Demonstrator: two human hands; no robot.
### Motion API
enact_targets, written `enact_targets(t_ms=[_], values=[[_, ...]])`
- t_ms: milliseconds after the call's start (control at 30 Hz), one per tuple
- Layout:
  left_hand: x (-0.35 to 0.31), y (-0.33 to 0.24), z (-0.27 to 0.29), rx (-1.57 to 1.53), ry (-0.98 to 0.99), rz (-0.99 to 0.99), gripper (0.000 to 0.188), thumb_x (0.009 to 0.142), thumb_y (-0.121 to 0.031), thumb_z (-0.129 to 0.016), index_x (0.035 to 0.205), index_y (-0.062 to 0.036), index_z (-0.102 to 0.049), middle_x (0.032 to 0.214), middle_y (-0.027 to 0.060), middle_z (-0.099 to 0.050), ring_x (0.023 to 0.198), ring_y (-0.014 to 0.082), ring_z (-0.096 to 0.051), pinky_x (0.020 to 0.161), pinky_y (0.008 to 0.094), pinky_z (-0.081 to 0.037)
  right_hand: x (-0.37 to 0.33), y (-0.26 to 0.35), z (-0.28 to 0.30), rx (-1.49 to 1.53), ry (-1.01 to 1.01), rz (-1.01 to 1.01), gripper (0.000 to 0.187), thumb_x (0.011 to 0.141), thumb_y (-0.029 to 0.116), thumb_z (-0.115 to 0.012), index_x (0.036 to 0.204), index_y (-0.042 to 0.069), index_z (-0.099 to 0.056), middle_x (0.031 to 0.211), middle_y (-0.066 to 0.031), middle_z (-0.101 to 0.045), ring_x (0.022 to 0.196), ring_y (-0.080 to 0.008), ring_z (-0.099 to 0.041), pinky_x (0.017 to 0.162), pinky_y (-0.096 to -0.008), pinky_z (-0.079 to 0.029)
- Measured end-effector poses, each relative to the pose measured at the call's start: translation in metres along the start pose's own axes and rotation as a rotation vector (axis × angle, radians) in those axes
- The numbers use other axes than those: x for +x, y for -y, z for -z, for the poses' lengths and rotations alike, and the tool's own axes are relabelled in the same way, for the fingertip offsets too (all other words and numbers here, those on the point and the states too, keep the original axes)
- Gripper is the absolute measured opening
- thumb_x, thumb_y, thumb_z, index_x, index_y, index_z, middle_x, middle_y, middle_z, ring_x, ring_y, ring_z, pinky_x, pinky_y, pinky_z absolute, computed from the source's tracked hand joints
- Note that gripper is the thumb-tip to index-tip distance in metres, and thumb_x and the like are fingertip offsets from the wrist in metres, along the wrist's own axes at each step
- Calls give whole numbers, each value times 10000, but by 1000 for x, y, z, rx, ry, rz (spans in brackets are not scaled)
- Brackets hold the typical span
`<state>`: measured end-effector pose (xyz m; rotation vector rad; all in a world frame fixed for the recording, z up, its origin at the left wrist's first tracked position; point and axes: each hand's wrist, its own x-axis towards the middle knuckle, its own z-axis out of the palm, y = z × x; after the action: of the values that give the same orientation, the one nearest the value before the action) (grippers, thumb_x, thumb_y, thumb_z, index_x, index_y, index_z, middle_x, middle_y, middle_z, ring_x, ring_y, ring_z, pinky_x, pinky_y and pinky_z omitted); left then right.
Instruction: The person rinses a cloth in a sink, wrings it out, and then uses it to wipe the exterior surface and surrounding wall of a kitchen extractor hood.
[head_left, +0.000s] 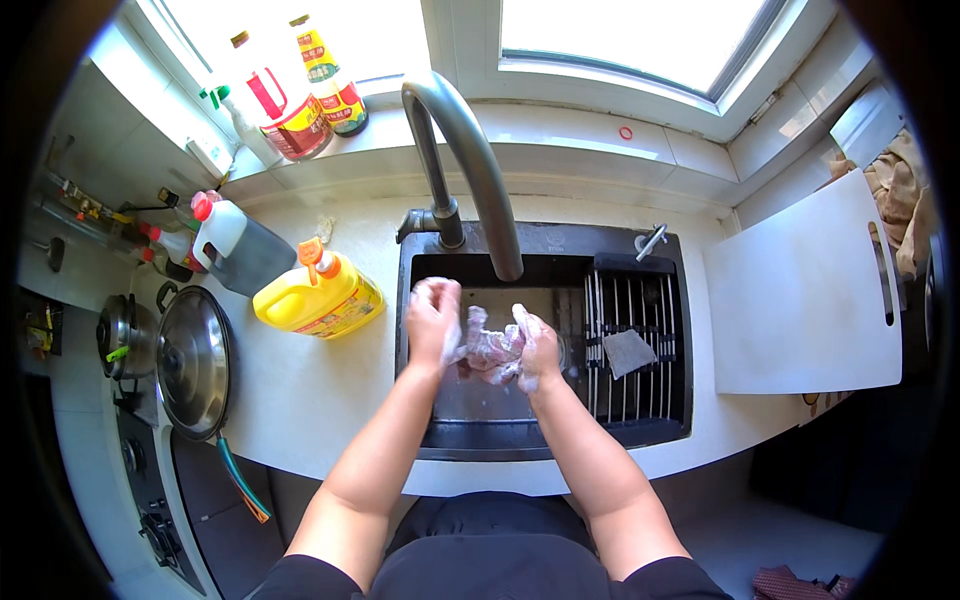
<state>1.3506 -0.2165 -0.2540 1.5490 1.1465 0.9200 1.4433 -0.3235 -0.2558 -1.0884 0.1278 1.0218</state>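
Observation:
A crumpled, foam-covered cloth [492,350], pinkish-purple and white, hangs bunched between my hands over the black sink [480,437]. My right hand [541,352] grips its right side, with white suds on the fingers. On the left, my left hand [432,318] is closed with curled, sudsy fingers, and the cloth's other side reaches its inner edge. Exactly how those left fingers hold the fabric is partly hidden. Above and just beyond both hands curves the grey faucet [470,140].
A roll-up rack [603,380] bearing a grey cloth [629,353] spans the sink's right side. Left stand a yellow detergent jug [325,300], a dark-liquid jug [240,250] and a lidded pan [193,360]. A white cutting board [800,300] is at right; bottles [295,125] line the sill.

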Motion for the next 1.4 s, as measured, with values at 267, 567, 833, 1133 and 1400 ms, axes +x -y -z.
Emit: enact_targets(t_ms=[267,567,833,1133,1400], values=[[96,6,21,377,-392,-95,285,722,-201,-753,820,-52,-531,676,49,-576,590,164,-533,581,292,-447,23,12,-16,-42,42,-257,422,878,377,-482,562,123,-364,463,-97,-391,358,-290,-441,272,-386,-272],[115,31,25,427,-495,-149,277,706,-165,-753,776,-47,-513,650,77,-569,579,225,-549,572,330,-447,21,16,-32,-8,51,-285,361,882,388,-508,656,117,-429,473,-62,-408,306,-231,-418,248,-348,-273],[74,34,5,114,-282,34,252,791,-216,-691,823,-44,-510,719,40,-554,629,145,-516,602,298,-443,25,14,-28,-2,61,-251,277,885,273,-533,690,92,-453,518,-16,-382,416,-193,-411,374,-332,-344],[-35,54,-58,-663,285,1075,309,892,-372,-499,957,-79,-574,828,84,-617,682,240,-604,552,374,-489,40,-12,1,-211,31,-94,172,840,234,-635,782,81,-580,681,2,-551,588,-99,-504,538,-270,-409],[-19,49,-123,-822,332,1288,296,820,-372,-567,648,-133,-540,643,54,-565,521,204,-551,417,367,-426,35,16,24,-223,-21,115,263,854,228,-617,653,76,-539,605,15,-509,521,-50,-426,461,-217,-327]])
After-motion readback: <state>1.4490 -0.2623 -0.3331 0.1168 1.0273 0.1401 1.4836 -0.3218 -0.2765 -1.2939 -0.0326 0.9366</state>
